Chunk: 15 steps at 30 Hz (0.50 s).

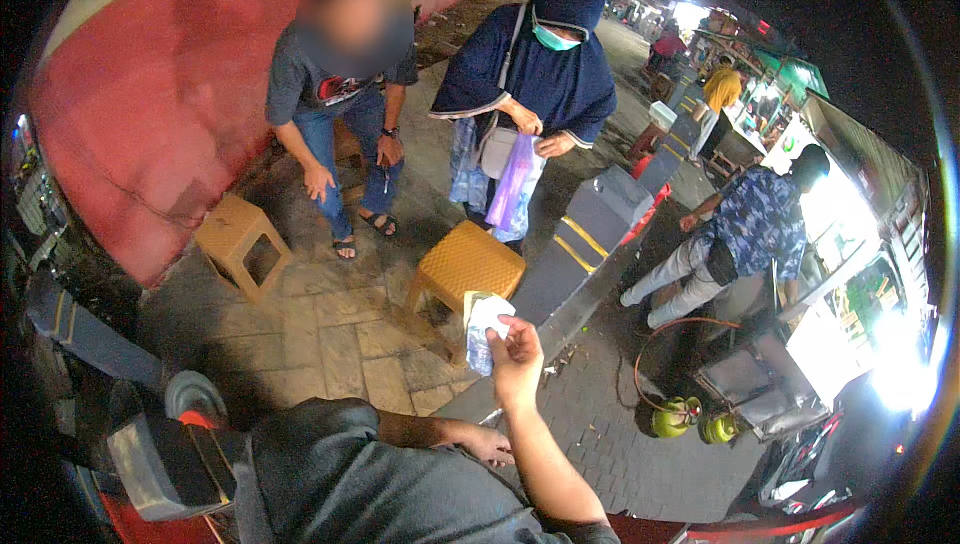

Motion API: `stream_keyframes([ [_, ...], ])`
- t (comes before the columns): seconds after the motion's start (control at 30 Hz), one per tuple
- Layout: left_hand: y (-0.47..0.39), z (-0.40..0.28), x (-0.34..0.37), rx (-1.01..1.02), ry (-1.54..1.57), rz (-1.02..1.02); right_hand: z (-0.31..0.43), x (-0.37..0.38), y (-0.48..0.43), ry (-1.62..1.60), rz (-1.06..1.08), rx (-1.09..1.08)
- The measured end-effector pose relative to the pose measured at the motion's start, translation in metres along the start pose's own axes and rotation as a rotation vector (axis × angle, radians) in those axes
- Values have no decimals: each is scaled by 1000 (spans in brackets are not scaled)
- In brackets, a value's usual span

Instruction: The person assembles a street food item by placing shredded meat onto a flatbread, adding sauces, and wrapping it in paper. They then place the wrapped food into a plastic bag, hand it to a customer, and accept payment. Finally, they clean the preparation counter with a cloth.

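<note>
My right hand [517, 356] is raised before me, its thumb and fingers pinching folded paper [484, 330] that looks like banknotes, with a white piece on top. Lower down, close to my body, lies my left hand [486, 444], partly behind my right forearm; whether it holds something cannot be made out. Just beyond the paper stands a tan plastic stool [469, 263]. Behind that stool a person in a dark head covering and face mask [551, 71] handles a purple plastic bag [511, 180].
A person in a dark T-shirt [341, 86] sits by the red wall [135, 139], near another plastic stool [238, 240]. Grey concrete blocks [581, 233] line the pavement's right edge. Beyond are green gas cylinders [673, 418], an orange hose and a person at a lit food stall.
</note>
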<state>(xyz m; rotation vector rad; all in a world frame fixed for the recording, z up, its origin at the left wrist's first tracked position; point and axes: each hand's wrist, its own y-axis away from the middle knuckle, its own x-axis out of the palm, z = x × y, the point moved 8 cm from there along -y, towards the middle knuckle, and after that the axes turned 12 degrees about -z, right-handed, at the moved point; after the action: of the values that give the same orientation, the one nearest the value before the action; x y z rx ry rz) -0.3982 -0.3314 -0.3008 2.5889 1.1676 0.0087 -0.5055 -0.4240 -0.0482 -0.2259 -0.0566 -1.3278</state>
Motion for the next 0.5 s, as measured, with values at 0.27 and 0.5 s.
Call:
stream_keyframes([
  [0.27, 17, -17, -8, 33, 72, -37, 54, 9, -46, -13, -60, -119],
  [0.5, 37, -26, -14, -92, 102, -59, 75, 21, -77, -14, -81, -144],
])
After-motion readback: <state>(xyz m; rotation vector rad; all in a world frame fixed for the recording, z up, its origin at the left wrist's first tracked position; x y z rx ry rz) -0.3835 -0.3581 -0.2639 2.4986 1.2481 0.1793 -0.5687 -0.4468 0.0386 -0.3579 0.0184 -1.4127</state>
